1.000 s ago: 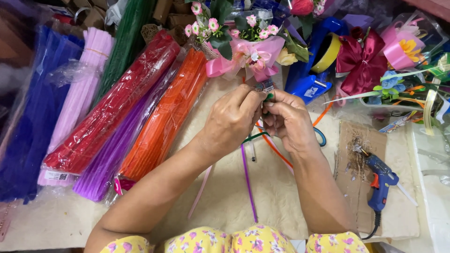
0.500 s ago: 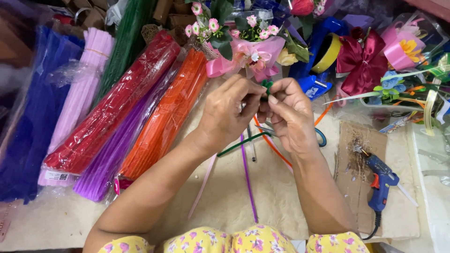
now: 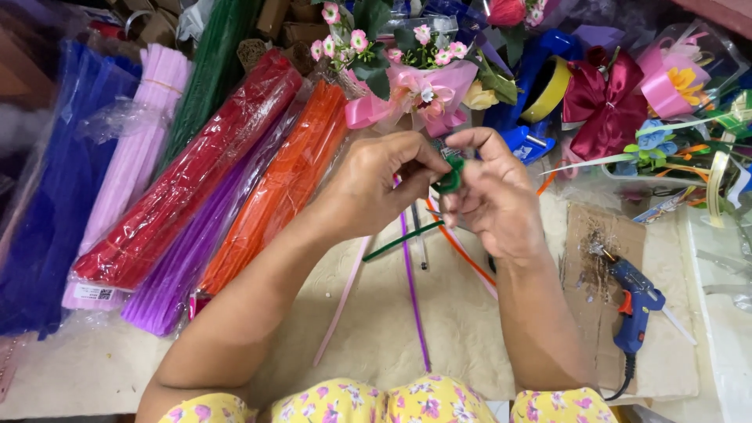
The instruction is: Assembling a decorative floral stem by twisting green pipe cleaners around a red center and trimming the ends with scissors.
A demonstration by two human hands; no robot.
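Observation:
Both hands meet over the middle of the table. My left hand [image 3: 388,184] and my right hand [image 3: 489,196] pinch a small green pipe-cleaner piece [image 3: 450,178] between their fingertips; it looks bent or coiled. Below the hands lie loose pipe cleaners: a purple one [image 3: 413,294], a pink one [image 3: 345,301], a dark green one [image 3: 407,243] and an orange one [image 3: 466,254]. A small pink flower bouquet [image 3: 415,94] stands just behind the hands.
Bagged pipe-cleaner bundles lie at left: orange [image 3: 274,196], red [image 3: 196,172], purple [image 3: 180,270], lilac [image 3: 137,157], blue [image 3: 39,188], green [image 3: 207,74]. A blue glue gun [image 3: 636,301] rests on cardboard [image 3: 595,258] at right. Ribbons and a maroon bow [image 3: 607,102] crowd the back right.
My hands have stayed together, working the green piece; the fingers shifted and the green piece shows more clearly between them. The view moved slightly.

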